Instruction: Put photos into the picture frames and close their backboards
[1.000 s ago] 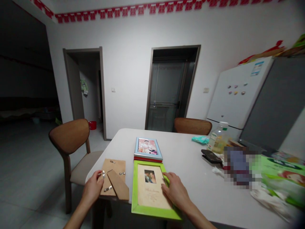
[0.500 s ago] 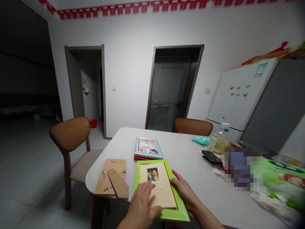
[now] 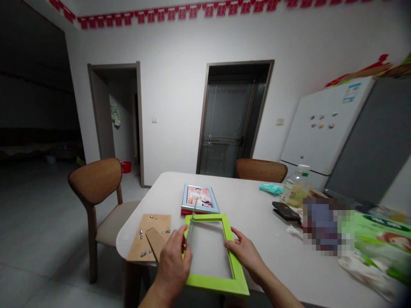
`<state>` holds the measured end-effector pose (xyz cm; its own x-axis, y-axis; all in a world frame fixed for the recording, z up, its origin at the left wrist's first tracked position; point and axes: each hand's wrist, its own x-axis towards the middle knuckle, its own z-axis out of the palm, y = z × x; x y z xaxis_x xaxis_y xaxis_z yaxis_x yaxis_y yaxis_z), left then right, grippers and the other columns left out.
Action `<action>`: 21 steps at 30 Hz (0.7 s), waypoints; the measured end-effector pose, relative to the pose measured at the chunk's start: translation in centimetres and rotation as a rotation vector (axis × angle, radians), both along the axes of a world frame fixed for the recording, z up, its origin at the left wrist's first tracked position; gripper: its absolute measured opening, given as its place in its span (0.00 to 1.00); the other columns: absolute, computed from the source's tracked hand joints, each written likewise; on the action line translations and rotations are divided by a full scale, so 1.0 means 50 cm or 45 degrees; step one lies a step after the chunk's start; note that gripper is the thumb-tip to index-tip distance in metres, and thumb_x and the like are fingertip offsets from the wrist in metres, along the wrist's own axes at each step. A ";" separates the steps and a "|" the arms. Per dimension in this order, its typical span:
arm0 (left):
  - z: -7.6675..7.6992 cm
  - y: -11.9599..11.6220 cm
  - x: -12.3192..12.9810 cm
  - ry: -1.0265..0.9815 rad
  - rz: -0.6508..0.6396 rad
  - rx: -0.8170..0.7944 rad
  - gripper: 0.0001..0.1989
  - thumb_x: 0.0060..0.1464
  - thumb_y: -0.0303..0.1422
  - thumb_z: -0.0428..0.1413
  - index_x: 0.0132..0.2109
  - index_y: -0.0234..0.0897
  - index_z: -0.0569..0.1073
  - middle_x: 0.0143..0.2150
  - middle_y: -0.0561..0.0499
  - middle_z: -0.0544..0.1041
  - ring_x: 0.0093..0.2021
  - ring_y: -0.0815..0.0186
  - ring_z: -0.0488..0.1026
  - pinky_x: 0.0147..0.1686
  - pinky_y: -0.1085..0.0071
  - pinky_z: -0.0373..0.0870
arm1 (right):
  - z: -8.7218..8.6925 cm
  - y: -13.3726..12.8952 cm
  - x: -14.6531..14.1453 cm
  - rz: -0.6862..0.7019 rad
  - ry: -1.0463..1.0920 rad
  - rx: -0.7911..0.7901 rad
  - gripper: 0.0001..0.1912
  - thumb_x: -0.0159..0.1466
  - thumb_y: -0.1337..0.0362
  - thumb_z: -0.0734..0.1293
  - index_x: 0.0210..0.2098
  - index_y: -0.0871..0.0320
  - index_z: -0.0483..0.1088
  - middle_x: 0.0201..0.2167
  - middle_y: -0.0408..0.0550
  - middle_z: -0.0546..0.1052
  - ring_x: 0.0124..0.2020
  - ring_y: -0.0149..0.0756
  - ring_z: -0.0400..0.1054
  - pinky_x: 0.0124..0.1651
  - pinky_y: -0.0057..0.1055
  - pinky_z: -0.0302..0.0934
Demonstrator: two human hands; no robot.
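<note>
A bright green picture frame (image 3: pixel 218 283) lies at the table's near edge, and the white tabletop shows through its opening. My right hand (image 3: pixel 247 254) grips the frame's right side, thumb on top. Above the left side, my left hand (image 3: pixel 173 259) pinches a thin sheet (image 3: pixel 193 217) tilted almost edge-on, so its face is hidden. Left of the frame is a brown backing board (image 3: pixel 136 248) with small metal clips and a stand flap (image 3: pixel 156 240), partly covered by my left hand. Just beyond, a light blue picture frame (image 3: pixel 212 204) rests on something red.
The white table (image 3: pixel 250 214) has rounded corners. Along its right side are a black object (image 3: pixel 285 211), a clear bottle (image 3: pixel 295 188), a teal packet (image 3: pixel 271 188) and green plastic packaging (image 3: pixel 382 235). Wooden chairs stand at the left (image 3: pixel 96 182) and the far side (image 3: pixel 261 170).
The cream insert with a small photo no longer lies in the green frame. My left hand has moved left and now holds a thin sheet raised on edge. My right hand stays on the frame.
</note>
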<state>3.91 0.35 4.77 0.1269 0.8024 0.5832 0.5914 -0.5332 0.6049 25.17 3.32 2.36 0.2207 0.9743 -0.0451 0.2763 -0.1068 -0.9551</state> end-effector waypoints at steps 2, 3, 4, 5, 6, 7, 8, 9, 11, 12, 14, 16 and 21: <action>-0.009 0.008 -0.039 -0.126 0.136 -0.123 0.21 0.46 0.27 0.44 0.50 0.35 0.60 0.44 0.45 0.70 0.40 0.61 0.69 0.39 0.65 0.66 | -0.021 0.010 0.019 -0.038 -0.195 0.021 0.32 0.50 0.63 0.59 0.53 0.68 0.53 0.13 0.35 0.61 0.16 0.27 0.58 0.19 0.23 0.50; -0.017 0.011 -0.056 -0.180 0.191 -0.195 0.21 0.46 0.28 0.45 0.50 0.35 0.60 0.44 0.45 0.70 0.39 0.60 0.69 0.37 0.66 0.66 | -0.029 0.014 0.027 -0.052 -0.286 0.026 0.31 0.50 0.62 0.59 0.52 0.69 0.55 0.14 0.36 0.61 0.16 0.28 0.58 0.20 0.23 0.50; -0.026 0.012 -0.072 -0.224 0.235 -0.265 0.21 0.45 0.29 0.45 0.49 0.35 0.61 0.43 0.46 0.70 0.38 0.60 0.70 0.36 0.67 0.66 | -0.035 0.017 0.034 -0.060 -0.376 0.024 0.30 0.50 0.62 0.59 0.51 0.70 0.57 0.14 0.37 0.63 0.17 0.28 0.59 0.20 0.24 0.50; -0.036 0.012 -0.084 -0.257 0.270 -0.324 0.21 0.44 0.30 0.46 0.49 0.34 0.61 0.42 0.46 0.71 0.37 0.60 0.70 0.35 0.67 0.66 | -0.039 0.020 0.039 -0.061 -0.463 0.022 0.29 0.49 0.63 0.58 0.50 0.70 0.59 0.15 0.39 0.64 0.18 0.29 0.60 0.22 0.24 0.51; -0.047 0.011 -0.094 -0.277 0.297 -0.369 0.21 0.44 0.31 0.46 0.48 0.33 0.62 0.41 0.46 0.72 0.36 0.60 0.70 0.34 0.68 0.66 | -0.041 0.023 0.042 -0.060 -0.547 0.019 0.28 0.49 0.63 0.58 0.48 0.70 0.61 0.16 0.40 0.66 0.20 0.30 0.61 0.23 0.24 0.52; -0.057 0.009 -0.101 -0.285 0.314 -0.399 0.21 0.44 0.32 0.47 0.48 0.32 0.63 0.40 0.46 0.72 0.35 0.60 0.71 0.33 0.68 0.66 | -0.042 0.025 0.044 -0.059 -0.624 0.020 0.27 0.49 0.63 0.58 0.47 0.69 0.62 0.18 0.42 0.67 0.21 0.31 0.62 0.24 0.25 0.52; -0.065 0.007 -0.105 -0.282 0.321 -0.416 0.21 0.44 0.33 0.47 0.47 0.31 0.63 0.40 0.45 0.73 0.34 0.60 0.71 0.33 0.68 0.66 | -0.043 0.026 0.045 -0.059 -0.689 0.024 0.26 0.49 0.63 0.58 0.46 0.68 0.63 0.19 0.43 0.69 0.22 0.31 0.63 0.26 0.25 0.53; -0.070 0.004 -0.108 -0.271 0.317 -0.426 0.21 0.44 0.34 0.47 0.47 0.31 0.63 0.39 0.46 0.73 0.32 0.61 0.71 0.33 0.68 0.65 | -0.042 0.026 0.045 -0.063 -0.740 0.029 0.25 0.49 0.63 0.58 0.46 0.67 0.64 0.20 0.44 0.70 0.23 0.32 0.64 0.27 0.25 0.53; -0.073 -0.002 -0.111 -0.233 0.290 -0.439 0.23 0.45 0.36 0.47 0.48 0.31 0.62 0.35 0.47 0.73 0.28 0.62 0.70 0.32 0.68 0.65 | -0.041 0.026 0.043 -0.071 -0.804 0.033 0.24 0.50 0.63 0.57 0.45 0.66 0.65 0.22 0.46 0.71 0.25 0.33 0.64 0.29 0.26 0.54; -0.069 -0.004 -0.111 -0.214 0.273 -0.446 0.23 0.46 0.37 0.47 0.49 0.31 0.62 0.33 0.48 0.73 0.27 0.63 0.70 0.31 0.68 0.65 | -0.040 0.025 0.042 -0.072 -0.819 0.031 0.24 0.50 0.63 0.57 0.45 0.66 0.65 0.23 0.47 0.72 0.25 0.33 0.65 0.29 0.26 0.54; -0.057 -0.005 -0.110 -0.194 0.254 -0.453 0.23 0.47 0.37 0.47 0.49 0.32 0.61 0.29 0.50 0.73 0.25 0.63 0.69 0.30 0.69 0.64 | -0.037 0.024 0.040 -0.072 -0.819 0.023 0.24 0.49 0.64 0.57 0.45 0.67 0.65 0.22 0.47 0.72 0.25 0.33 0.65 0.29 0.26 0.54; -0.042 -0.002 -0.106 -0.208 0.256 -0.426 0.21 0.47 0.37 0.47 0.48 0.33 0.62 0.27 0.52 0.72 0.24 0.64 0.68 0.28 0.70 0.64 | -0.033 0.024 0.039 -0.089 -0.790 0.022 0.25 0.49 0.64 0.58 0.46 0.66 0.64 0.21 0.45 0.71 0.24 0.33 0.65 0.29 0.26 0.54; -0.028 0.005 -0.091 -0.293 0.246 -0.323 0.14 0.46 0.36 0.47 0.40 0.36 0.66 0.22 0.55 0.69 0.21 0.66 0.66 0.23 0.73 0.61 | -0.034 0.026 0.038 -0.106 -0.734 0.028 0.27 0.50 0.64 0.57 0.49 0.64 0.60 0.19 0.41 0.69 0.23 0.31 0.64 0.27 0.25 0.54</action>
